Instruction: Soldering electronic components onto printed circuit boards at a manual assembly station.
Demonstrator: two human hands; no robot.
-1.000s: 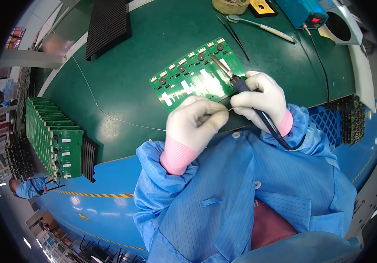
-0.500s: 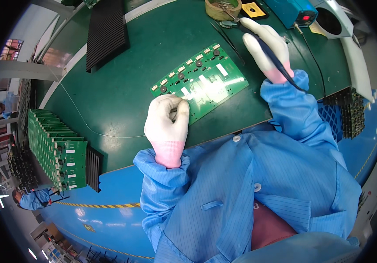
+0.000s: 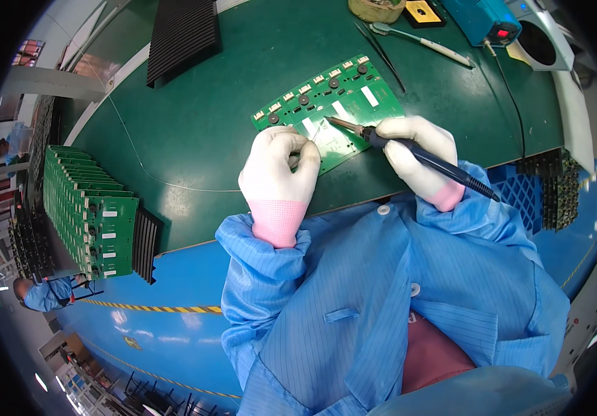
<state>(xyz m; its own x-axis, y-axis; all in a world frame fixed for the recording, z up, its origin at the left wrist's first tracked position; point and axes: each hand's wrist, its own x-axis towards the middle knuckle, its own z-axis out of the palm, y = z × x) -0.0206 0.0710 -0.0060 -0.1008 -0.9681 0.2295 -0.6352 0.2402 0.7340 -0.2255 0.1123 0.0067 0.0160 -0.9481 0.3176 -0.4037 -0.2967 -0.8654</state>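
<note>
A green circuit board [image 3: 336, 149] with white connectors and round black parts along its far edge lies on the green bench. My left hand [image 3: 281, 166], in a white glove with a pink cuff, rests at its near left side, fingers pinched on a thin solder wire [image 3: 173, 185]. The wire trails back to the left, and its short free end points over the board. Also gloved, my right hand [image 3: 423, 137] grips a dark-handled soldering iron [image 3: 444, 166]. The iron's tip is over the middle of the board, close to the wire's end; contact cannot be made out.
Tweezers [image 3: 381, 59], a white-handled brush [image 3: 423, 43], a round pot [image 3: 376, 10] and a blue soldering station [image 3: 482, 28] with a cord stand beyond the board. A black ridged rack [image 3: 184, 41] is far left; several upright boards [image 3: 107, 229] fill a rack at left.
My right hand has brought the soldering iron from beside the pot down over the board. The brush, hidden before, now shows. My left hand keeps its place on the board; the whole view has shifted slightly.
</note>
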